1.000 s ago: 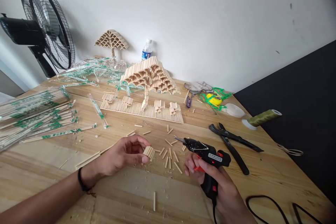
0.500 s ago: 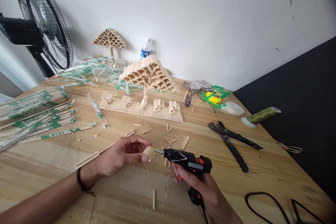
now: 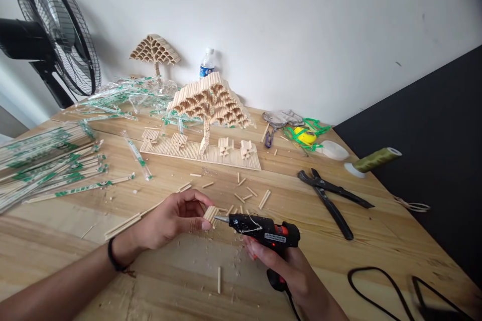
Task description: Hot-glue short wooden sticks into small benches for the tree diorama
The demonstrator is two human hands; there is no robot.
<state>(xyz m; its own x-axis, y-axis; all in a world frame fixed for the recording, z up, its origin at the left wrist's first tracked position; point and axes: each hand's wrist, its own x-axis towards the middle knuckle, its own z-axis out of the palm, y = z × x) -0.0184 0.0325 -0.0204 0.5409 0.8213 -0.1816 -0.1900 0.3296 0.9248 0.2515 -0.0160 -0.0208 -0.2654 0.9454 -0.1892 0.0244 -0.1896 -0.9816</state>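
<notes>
Between the thumb and fingers of my left hand (image 3: 176, 218) is a small panel of short wooden sticks (image 3: 211, 214), held above the table. My right hand (image 3: 280, 263) is wrapped round the handle of a black and red hot glue gun (image 3: 259, 228), whose red light is lit. The gun's metal nozzle points left at the panel and appears to touch its right edge. Beyond my hands stands a stick model, a canopy (image 3: 213, 100) on a thick post. Its flat stick base (image 3: 199, 155) also carries several small stick pieces. Short cut sticks (image 3: 264, 199) lie scattered nearer my hands.
Wrapped chopsticks (image 3: 48, 160) are piled at left, below a black fan (image 3: 56, 30). A second stick canopy (image 3: 154, 50) and a bottle (image 3: 207, 63) stand by the wall. Black cutters (image 3: 331, 198), a thread spool (image 3: 376, 160) and a looped cable (image 3: 371, 271) are at right.
The glue gun's nozzle has moved slightly left against the panel's edge. Both hands keep their hold. The whole view has shifted a little.
</notes>
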